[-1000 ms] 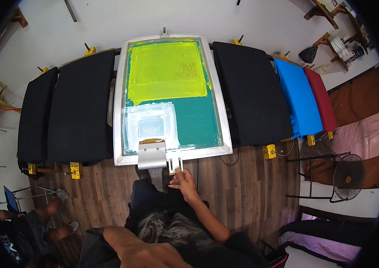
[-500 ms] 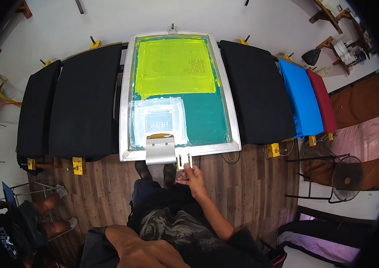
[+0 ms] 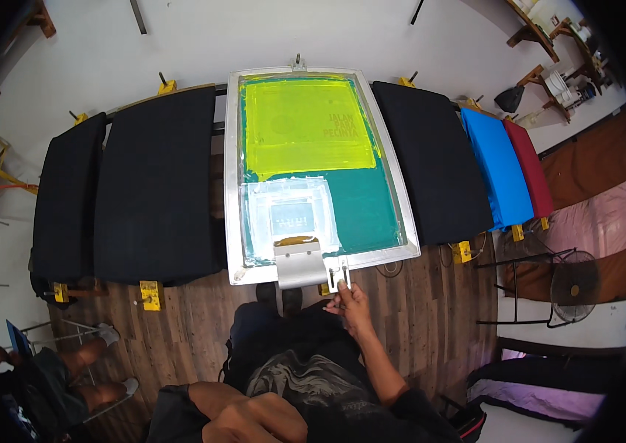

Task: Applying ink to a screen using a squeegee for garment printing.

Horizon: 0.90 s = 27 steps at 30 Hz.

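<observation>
My right hand (image 3: 351,308) has its thumb and fingers on the white slotted bracket (image 3: 339,275) at the near edge of an aluminium-framed printing screen (image 3: 405,221). Yellow-green ink (image 3: 305,125) covers the screen's upper part; a whitish patch (image 3: 287,207) lies at lower left over the teal mesh. A bent silver plate (image 3: 299,269) is clamped beside the bracket. My left arm (image 3: 217,402) is bent at the lower edge; I cannot make out what my left hand (image 3: 261,419) is doing, as its fingers are hidden.
Black padded boards (image 3: 154,184) flank the screen, with blue (image 3: 497,166) and red (image 3: 527,166) ones farther right. A standing fan (image 3: 575,284) is at right. A seated person's legs (image 3: 95,365) show at lower left. Shelves (image 3: 549,85) hang on the wall.
The screen and my right hand sit farther right in the picture than a second ago, with the black boards and my body shifted rightward too. My fingers remain on the bracket.
</observation>
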### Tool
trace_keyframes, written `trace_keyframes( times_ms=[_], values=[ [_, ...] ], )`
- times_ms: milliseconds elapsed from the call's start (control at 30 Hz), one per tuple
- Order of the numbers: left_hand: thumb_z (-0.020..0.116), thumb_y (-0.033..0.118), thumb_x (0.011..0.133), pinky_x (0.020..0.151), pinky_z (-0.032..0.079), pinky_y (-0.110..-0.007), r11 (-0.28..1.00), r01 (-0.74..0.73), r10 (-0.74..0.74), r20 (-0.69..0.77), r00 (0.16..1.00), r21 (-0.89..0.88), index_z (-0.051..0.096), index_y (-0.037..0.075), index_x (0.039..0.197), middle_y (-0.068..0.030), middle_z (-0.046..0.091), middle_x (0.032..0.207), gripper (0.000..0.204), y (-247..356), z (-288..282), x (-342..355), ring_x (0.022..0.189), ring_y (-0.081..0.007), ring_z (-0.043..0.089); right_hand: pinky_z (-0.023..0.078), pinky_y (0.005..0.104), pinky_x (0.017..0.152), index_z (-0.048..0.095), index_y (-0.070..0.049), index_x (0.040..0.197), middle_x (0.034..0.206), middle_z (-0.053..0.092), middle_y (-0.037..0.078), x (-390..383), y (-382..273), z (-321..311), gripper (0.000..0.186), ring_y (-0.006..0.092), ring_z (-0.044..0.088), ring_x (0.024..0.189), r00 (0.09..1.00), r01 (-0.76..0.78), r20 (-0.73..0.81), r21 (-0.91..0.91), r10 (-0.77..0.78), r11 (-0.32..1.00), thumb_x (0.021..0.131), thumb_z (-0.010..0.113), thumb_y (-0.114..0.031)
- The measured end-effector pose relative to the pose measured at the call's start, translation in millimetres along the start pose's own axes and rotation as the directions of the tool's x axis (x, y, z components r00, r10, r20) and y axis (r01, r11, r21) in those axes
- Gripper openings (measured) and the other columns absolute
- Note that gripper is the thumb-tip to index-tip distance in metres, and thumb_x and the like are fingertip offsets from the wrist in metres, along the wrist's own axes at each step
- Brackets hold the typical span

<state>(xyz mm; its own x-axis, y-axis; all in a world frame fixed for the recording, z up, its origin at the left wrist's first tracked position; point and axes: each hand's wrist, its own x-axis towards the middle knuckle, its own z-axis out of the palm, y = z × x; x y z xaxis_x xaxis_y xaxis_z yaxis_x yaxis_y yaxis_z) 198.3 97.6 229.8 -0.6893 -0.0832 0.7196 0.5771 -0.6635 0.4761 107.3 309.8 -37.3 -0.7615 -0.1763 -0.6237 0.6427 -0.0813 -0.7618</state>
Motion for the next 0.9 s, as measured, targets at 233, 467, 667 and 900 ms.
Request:
trace_keyframes(
  times_ms=[233, 467, 667, 900],
  values=[
    [0.07, 0.023, 0.091, 0.04, 0.029, -0.023, 0.997, -0.064, 0.063, -0.033, 0.997, -0.044, 0.065, 0.014, 0.109, -0.0092, 0.059, 0.065, 0.021, 25.0, -23.6, -5.1, 0.043, -0.0134, 0.04, 0.059, 0.0329, 0.061, 0.052, -0.01, 0.091, 0.071, 0.053, 0.0, -6.1, 1.4, 11.9, 0.027, 0.014, 0.062, 0.064, 0.993, 0.005, -0.115, 0.005, -0.004, 1.0, 0.097, 0.059, -0.036],
    [0.068, 0.026, 0.092, 0.04, 0.027, -0.023, 0.991, -0.09, 0.097, 0.07, 0.993, -0.096, 0.067, 0.013, 0.101, -0.0052, 0.058, 0.065, 0.016, 38.9, -50.8, -14.3, 0.044, -0.0124, 0.04, 0.058, 0.0359, 0.064, 0.051, -0.011, 0.09, 0.071, 0.055, -0.001, -5.4, 6.4, 15.3, 0.028, 0.0142, 0.062, 0.064, 0.99, 0.046, -0.139, 0.059, -0.037, 0.997, 0.097, 0.06, -0.036],
    [0.071, 0.03, 0.091, 0.04, 0.026, -0.022, 0.979, -0.046, 0.046, -0.004, 0.999, -0.198, 0.069, 0.011, 0.093, -0.0024, 0.059, 0.064, 0.019, 42.1, -43.2, 0.9, 0.045, -0.0115, 0.042, 0.059, 0.034, 0.064, 0.052, -0.011, 0.087, 0.069, 0.054, -0.001, -5.1, 3.3, 18.7, 0.028, 0.0133, 0.063, 0.063, 0.987, 0.053, -0.157, 0.035, -0.046, 0.998, 0.097, 0.06, -0.037],
    [0.072, 0.029, 0.089, 0.039, 0.031, -0.022, 0.974, 0.01, -0.023, -0.055, 0.998, -0.227, 0.064, 0.007, 0.087, -0.0038, 0.06, 0.062, 0.024, 42.7, -33.3, -18.4, 0.042, -0.0121, 0.046, 0.06, 0.0314, 0.062, 0.053, -0.011, 0.089, 0.07, 0.054, -0.002, -4.3, 4.8, 16.8, 0.027, 0.0123, 0.063, 0.064, 0.988, 0.058, -0.148, 0.032, -0.053, 0.998, 0.097, 0.059, -0.036]
  ],
)
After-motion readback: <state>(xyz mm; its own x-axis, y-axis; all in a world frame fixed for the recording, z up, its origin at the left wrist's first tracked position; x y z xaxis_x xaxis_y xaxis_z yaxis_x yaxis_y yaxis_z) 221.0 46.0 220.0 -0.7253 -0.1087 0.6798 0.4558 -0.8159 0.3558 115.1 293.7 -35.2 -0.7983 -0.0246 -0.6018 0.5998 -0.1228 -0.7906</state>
